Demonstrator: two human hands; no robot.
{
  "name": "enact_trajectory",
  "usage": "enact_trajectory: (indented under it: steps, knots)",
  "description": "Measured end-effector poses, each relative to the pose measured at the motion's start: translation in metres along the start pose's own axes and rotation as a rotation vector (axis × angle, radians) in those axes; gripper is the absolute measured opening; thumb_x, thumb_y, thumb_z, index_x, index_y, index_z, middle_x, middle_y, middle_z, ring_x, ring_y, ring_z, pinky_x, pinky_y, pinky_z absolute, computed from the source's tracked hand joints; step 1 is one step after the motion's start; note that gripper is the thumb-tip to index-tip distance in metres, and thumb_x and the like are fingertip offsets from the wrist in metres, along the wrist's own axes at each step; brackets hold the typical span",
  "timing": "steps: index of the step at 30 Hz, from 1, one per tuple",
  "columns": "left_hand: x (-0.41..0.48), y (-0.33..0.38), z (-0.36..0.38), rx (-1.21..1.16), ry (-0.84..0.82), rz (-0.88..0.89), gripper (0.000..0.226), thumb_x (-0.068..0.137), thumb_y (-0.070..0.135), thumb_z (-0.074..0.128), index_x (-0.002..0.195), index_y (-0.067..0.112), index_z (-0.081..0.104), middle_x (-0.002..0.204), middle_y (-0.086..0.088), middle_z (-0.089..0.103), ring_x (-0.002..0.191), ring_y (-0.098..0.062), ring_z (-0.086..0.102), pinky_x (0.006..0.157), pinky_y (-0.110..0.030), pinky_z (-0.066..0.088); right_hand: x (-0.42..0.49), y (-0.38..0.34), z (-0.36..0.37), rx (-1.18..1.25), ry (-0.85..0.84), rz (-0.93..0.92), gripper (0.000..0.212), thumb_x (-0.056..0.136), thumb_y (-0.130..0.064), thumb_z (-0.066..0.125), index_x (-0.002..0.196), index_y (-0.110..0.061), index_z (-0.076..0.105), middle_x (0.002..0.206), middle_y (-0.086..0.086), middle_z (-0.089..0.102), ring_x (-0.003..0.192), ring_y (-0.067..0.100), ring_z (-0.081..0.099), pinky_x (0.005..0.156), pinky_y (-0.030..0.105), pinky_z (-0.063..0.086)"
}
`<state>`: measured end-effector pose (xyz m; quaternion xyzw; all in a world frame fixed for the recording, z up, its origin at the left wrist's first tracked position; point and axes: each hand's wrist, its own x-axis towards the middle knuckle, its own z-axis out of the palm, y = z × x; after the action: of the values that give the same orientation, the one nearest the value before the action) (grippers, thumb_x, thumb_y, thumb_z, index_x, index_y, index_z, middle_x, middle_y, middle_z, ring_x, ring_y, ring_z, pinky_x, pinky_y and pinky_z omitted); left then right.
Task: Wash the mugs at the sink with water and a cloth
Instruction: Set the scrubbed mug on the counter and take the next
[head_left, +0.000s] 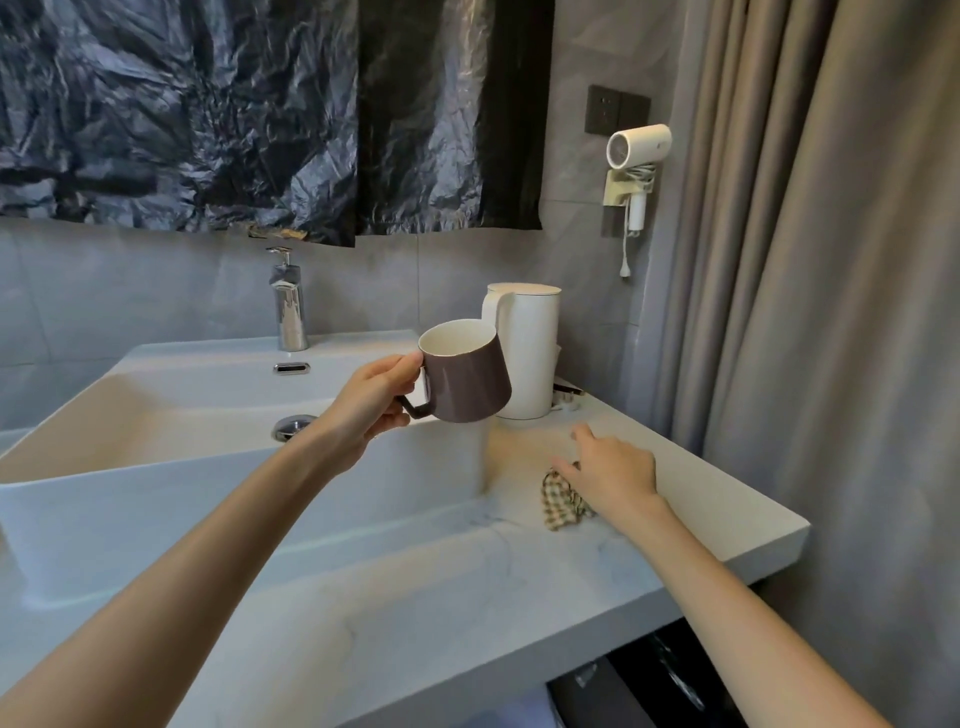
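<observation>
My left hand (375, 400) grips the handle of a brown mug (467, 379) with a white inside, held tilted in the air over the right rim of the white sink (156, 467). My right hand (610, 470) rests on a checkered cloth (558, 501) that lies crumpled on the counter right of the sink; its fingers are spread over the cloth and not clearly closed on it. The chrome tap (289, 312) stands behind the basin, with no water running.
A white electric kettle (527, 353) stands on the counter (467, 597) just behind the mug. The drain plug (293, 426) sits in the basin. A hair dryer (636, 156) hangs on the wall, and a grey curtain (805, 312) hangs at the right.
</observation>
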<state>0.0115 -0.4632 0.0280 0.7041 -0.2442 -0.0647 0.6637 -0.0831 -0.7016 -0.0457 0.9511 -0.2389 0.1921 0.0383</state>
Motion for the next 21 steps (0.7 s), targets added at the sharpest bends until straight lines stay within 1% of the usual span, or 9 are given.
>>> enact_trajectory:
  steps: [3,5,7,8,10,13,15,17,21]
  knots:
    - [-0.006,-0.002,-0.003,0.067,-0.002,0.031,0.023,0.099,0.037,0.049,0.088,0.017,0.056,0.076,0.003,0.038,0.06,-0.01,0.035,0.061,-0.02,0.038,-0.012,-0.02,-0.036,0.453,0.079,-0.158,0.051,0.092,-0.062,0.041,0.134,-0.034,0.035,0.123,-0.002,0.056,0.108,0.023,0.056,0.081,0.038,0.046]
    - [-0.013,-0.002,-0.009,0.103,-0.017,0.051,0.03,0.099,0.037,0.049,0.075,0.019,0.051,0.072,0.004,0.037,0.054,-0.007,0.034,0.058,-0.018,0.037,-0.021,-0.04,-0.061,0.705,0.058,-0.298,0.057,0.089,-0.061,0.05,0.138,-0.049,0.025,0.135,-0.006,0.041,0.121,0.017,0.044,0.094,0.042,0.043]
    - [-0.022,-0.002,-0.019,0.134,-0.024,0.063,0.036,0.099,0.037,0.049,0.067,0.02,0.045,0.069,0.005,0.036,0.05,-0.005,0.034,0.053,-0.015,0.037,-0.025,-0.061,-0.077,0.85,0.033,-0.408,0.065,0.085,-0.057,0.059,0.137,-0.057,0.02,0.145,-0.011,0.029,0.131,0.015,0.034,0.104,0.043,0.037]
    - [-0.028,-0.002,-0.025,0.156,-0.026,0.067,0.036,0.099,0.036,0.048,0.068,0.02,0.044,0.069,0.005,0.036,0.049,-0.005,0.034,0.053,-0.015,0.037,-0.025,-0.071,-0.082,0.885,0.024,-0.452,0.07,0.083,-0.054,0.064,0.137,-0.057,0.02,0.147,-0.012,0.027,0.133,0.014,0.032,0.107,0.043,0.035]
    - [-0.042,-0.001,-0.041,0.203,-0.03,0.077,0.034,0.099,0.037,0.048,0.072,0.016,0.047,0.07,0.005,0.038,0.052,-0.005,0.036,0.053,-0.016,0.037,-0.022,-0.092,-0.086,0.914,-0.006,-0.538,0.073,0.079,-0.049,0.071,0.137,-0.051,0.026,0.145,-0.014,0.032,0.132,0.01,0.035,0.109,0.041,0.036]
    - [-0.066,0.0,-0.072,0.203,-0.008,0.085,0.032,0.099,0.037,0.048,0.08,0.01,0.051,0.067,0.008,0.04,0.051,-0.004,0.037,0.051,-0.017,0.036,-0.021,-0.128,-0.089,0.961,-0.1,-0.63,0.071,0.075,-0.044,0.077,0.132,-0.043,0.035,0.131,-0.016,0.046,0.121,0.008,0.045,0.101,0.035,0.044]
    - [-0.084,0.002,-0.096,0.212,0.052,0.087,0.033,0.099,0.034,0.048,0.073,0.013,0.047,0.058,0.013,0.04,0.048,-0.003,0.036,0.048,-0.017,0.035,-0.023,-0.155,-0.091,0.991,-0.129,-0.675,0.074,0.071,-0.045,0.08,0.131,-0.041,0.038,0.126,-0.016,0.05,0.116,0.009,0.048,0.096,0.03,0.045]
    - [-0.102,0.004,-0.122,0.247,0.119,0.08,0.035,0.099,0.033,0.048,0.071,0.013,0.044,0.058,0.013,0.037,0.049,-0.005,0.034,0.048,-0.017,0.034,-0.025,-0.183,-0.092,1.01,-0.155,-0.712,0.078,0.065,-0.05,0.082,0.13,-0.042,0.039,0.129,-0.014,0.052,0.116,0.011,0.05,0.096,0.031,0.046]
    - [-0.143,0.002,-0.178,0.307,0.214,0.039,0.038,0.098,0.037,0.048,0.085,0.004,0.059,0.061,0.013,0.035,0.051,-0.004,0.033,0.048,-0.018,0.035,-0.04,-0.247,-0.094,1.029,-0.233,-0.792,0.081,0.064,-0.05,0.083,0.132,-0.042,0.041,0.131,-0.014,0.051,0.116,0.011,0.049,0.092,0.029,0.045]
